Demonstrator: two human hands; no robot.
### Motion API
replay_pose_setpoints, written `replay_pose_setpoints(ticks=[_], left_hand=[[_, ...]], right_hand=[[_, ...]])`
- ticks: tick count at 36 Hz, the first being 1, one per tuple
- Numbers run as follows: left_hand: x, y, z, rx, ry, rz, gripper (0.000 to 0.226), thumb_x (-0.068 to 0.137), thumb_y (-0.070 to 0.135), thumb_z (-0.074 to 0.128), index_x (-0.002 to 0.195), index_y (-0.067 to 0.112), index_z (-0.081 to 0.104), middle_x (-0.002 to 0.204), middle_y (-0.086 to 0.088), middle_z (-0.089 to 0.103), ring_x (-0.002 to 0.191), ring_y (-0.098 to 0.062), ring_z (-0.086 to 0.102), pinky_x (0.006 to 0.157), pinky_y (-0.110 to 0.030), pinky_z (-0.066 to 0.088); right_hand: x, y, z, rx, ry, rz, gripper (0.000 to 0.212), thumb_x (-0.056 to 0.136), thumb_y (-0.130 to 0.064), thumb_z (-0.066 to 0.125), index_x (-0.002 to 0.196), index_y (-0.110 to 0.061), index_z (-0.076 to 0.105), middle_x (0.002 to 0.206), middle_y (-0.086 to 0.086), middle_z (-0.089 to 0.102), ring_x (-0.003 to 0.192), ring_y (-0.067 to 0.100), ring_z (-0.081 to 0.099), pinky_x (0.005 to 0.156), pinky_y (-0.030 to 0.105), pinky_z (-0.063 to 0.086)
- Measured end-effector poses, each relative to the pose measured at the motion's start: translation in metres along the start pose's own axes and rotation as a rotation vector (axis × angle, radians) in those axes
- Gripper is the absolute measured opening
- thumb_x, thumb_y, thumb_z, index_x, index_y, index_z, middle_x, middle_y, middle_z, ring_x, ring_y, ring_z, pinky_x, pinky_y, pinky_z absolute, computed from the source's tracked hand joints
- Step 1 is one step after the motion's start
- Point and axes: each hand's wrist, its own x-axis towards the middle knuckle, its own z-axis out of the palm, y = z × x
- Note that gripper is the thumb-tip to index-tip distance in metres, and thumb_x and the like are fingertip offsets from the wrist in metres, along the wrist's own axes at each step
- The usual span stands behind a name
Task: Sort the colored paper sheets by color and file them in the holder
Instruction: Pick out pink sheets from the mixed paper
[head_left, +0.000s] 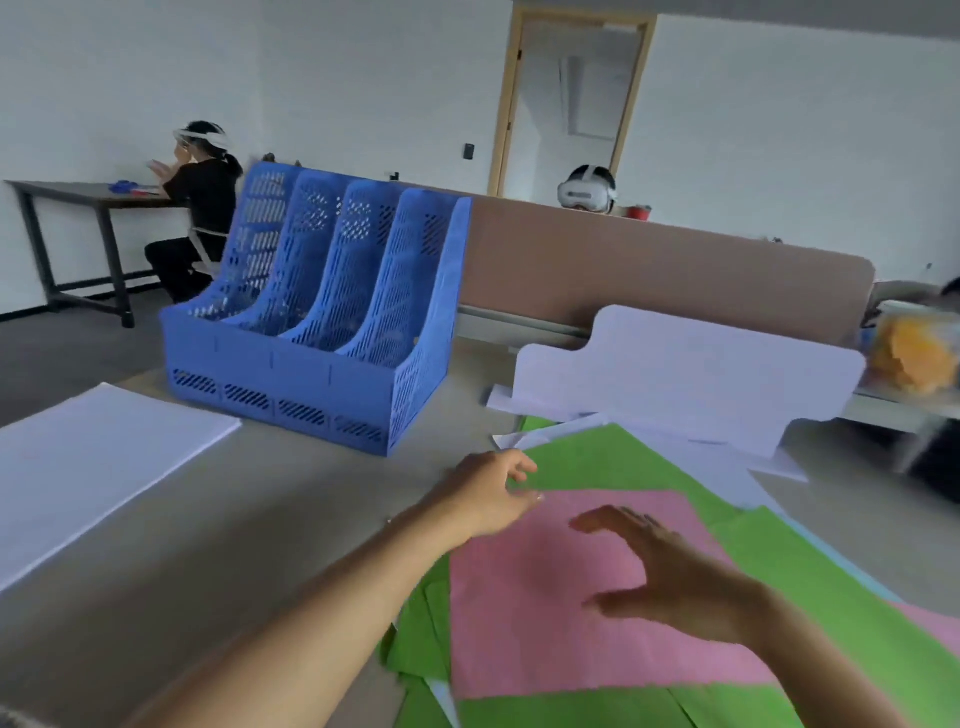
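Bright, even light; motion-blurred, edges bowed by wide-angle.

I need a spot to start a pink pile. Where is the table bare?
Bare table lies between the white stack and the mixed pile, in front of the blue holder. A narrower strip runs right of the holder. The pile, pink sheet on green sheets, is crowded.

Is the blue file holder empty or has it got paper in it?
Empty: the blue file holder shows only bare mesh in its four slots.
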Motion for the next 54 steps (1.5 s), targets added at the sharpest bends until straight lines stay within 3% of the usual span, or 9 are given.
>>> replay_pose_setpoints(ticks=[11,15,18,26,30,36,44,52,54], left_hand=[[-0.002,-0.010,0.014,0.280,0.080,-0.016,0.078,0.057,0.081,0.065,0.115,0.032,0.049,0.091,0.016,0.055,0.085,-0.009,0.054,0.075,-0.028,0.043],[-0.001,-0.012,0.014,0.205,0.104,-0.031,0.052,0.056,0.070,0.076,0.089,0.032,0.061,0.069,0.010,0.054,0.064,-0.007,0.051,0.053,-0.024,0.036],[0.000,-0.014,0.014,0.146,0.099,-0.012,0.027,0.068,0.050,0.079,0.074,0.026,0.067,0.067,0.005,0.065,0.065,-0.016,0.060,0.058,-0.027,0.045],[0.001,-0.014,0.006,-0.181,0.189,-0.147,0.013,0.085,0.028,0.071,0.080,0.016,0.073,0.079,-0.002,0.071,0.079,-0.020,0.064,0.062,-0.024,0.039],[0.001,-0.013,-0.001,-0.436,0.231,-0.290,0.008,0.090,0.019,0.065,0.093,0.013,0.070,0.089,-0.004,0.065,0.078,-0.018,0.057,0.060,-0.022,0.039],[0.000,-0.013,-0.006,-0.783,0.199,-0.511,0.004,0.093,0.007,0.059,0.094,0.004,0.061,0.072,-0.012,0.057,0.057,-0.018,0.050,0.033,-0.013,0.039],[0.001,-0.012,-0.008,-0.994,0.174,-0.538,0.015,0.095,0.003,0.053,0.083,0.001,0.061,0.043,-0.004,0.057,0.029,-0.007,0.049,0.030,-0.012,0.037],[0.001,-0.014,-0.009,-1.028,0.154,-0.518,0.013,0.096,0.004,0.051,0.087,0.000,0.061,0.047,-0.007,0.060,0.032,-0.007,0.052,0.031,-0.014,0.040],[0.002,-0.015,-0.008,-1.028,0.150,-0.515,0.012,0.096,0.004,0.052,0.089,0.000,0.061,0.047,-0.007,0.061,0.033,-0.008,0.053,0.031,-0.014,0.041]], right_hand=[[-0.018,0.033,0.020,0.090,0.144,-0.007,0.064,0.075,-0.067,0.062,0.132,-0.043,0.044,0.133,-0.030,0.047,0.121,-0.012,0.044,0.106,0.012,0.031],[-0.015,0.035,0.023,0.049,0.161,-0.036,0.069,0.077,-0.053,0.072,0.137,-0.039,0.042,0.137,-0.028,0.041,0.132,-0.009,0.032,0.112,0.011,0.019],[-0.014,0.038,0.024,0.001,0.205,0.043,0.084,0.068,-0.074,0.058,0.142,-0.040,0.037,0.150,-0.023,0.030,0.142,-0.002,0.019,0.118,0.024,0.014],[-0.023,0.055,0.012,0.013,0.633,0.342,0.042,0.088,-0.049,0.060,0.122,-0.025,0.056,0.126,-0.006,0.057,0.117,0.019,0.052,0.096,0.033,0.043],[-0.033,0.070,0.003,-0.044,0.487,0.515,0.033,0.088,-0.045,0.062,0.106,-0.018,0.055,0.110,0.001,0.057,0.106,0.022,0.054,0.087,0.031,0.043],[-0.036,0.052,0.006,-0.190,0.280,0.355,0.018,0.091,-0.029,0.059,0.105,-0.019,0.055,0.108,-0.001,0.052,0.108,0.018,0.046,0.087,0.026,0.038],[-0.049,-0.002,0.015,-0.380,0.147,0.414,0.106,0.057,-0.095,0.034,0.129,-0.018,0.039,0.125,-0.004,0.043,0.116,0.018,0.042,0.098,0.036,0.042],[-0.051,-0.017,0.018,-0.337,0.155,0.334,0.072,0.077,-0.064,0.051,0.130,-0.014,0.045,0.118,-0.002,0.056,0.096,0.017,0.054,0.080,0.029,0.053],[-0.048,-0.020,0.023,-0.304,0.090,0.336,0.072,0.081,-0.044,0.051,0.141,-0.008,0.035,0.141,0.005,0.044,0.120,0.026,0.050,0.091,0.034,0.053]])
